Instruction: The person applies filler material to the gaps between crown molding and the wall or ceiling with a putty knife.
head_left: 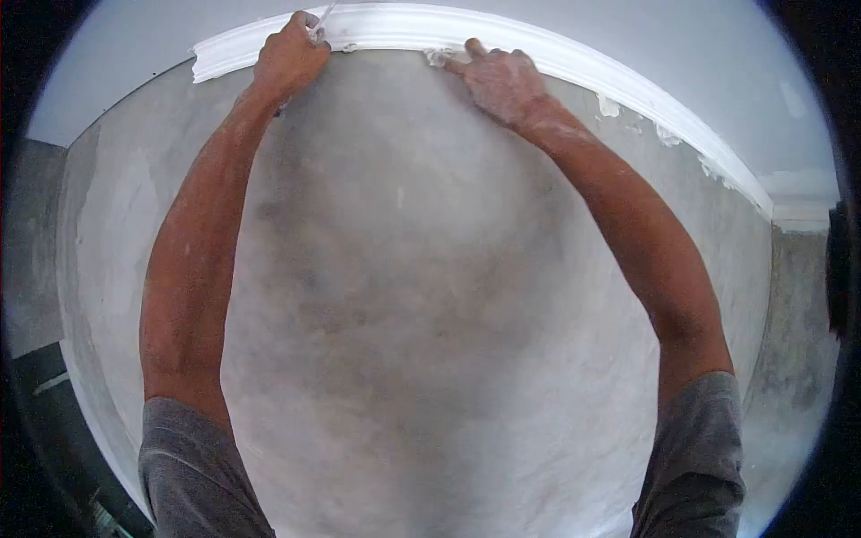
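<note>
A white crown moulding (pixel 395 20) runs along the top of the wall, below the ceiling. My left hand (pixel 291 58) is closed at its left part, around a thin pale tool (pixel 321 21) whose kind I cannot make out; a small dark piece shows below the wrist. My right hand (pixel 507 85), dusted white, lies at the moulding's lower edge with its fingers apart. One fingertip touches a lump of wet white plaster (pixel 437 57) there. A smaller dab of plaster sits on the same edge between my hands.
The grey, patchy plastered wall (pixel 395 269) fills the view. Rough white plaster smears (pixel 668 134) hang under the moulding at the right. The pale ceiling (pixel 717 63) is above, wall corners stand at both sides, and a dark opening (pixel 54 421) shows at lower left.
</note>
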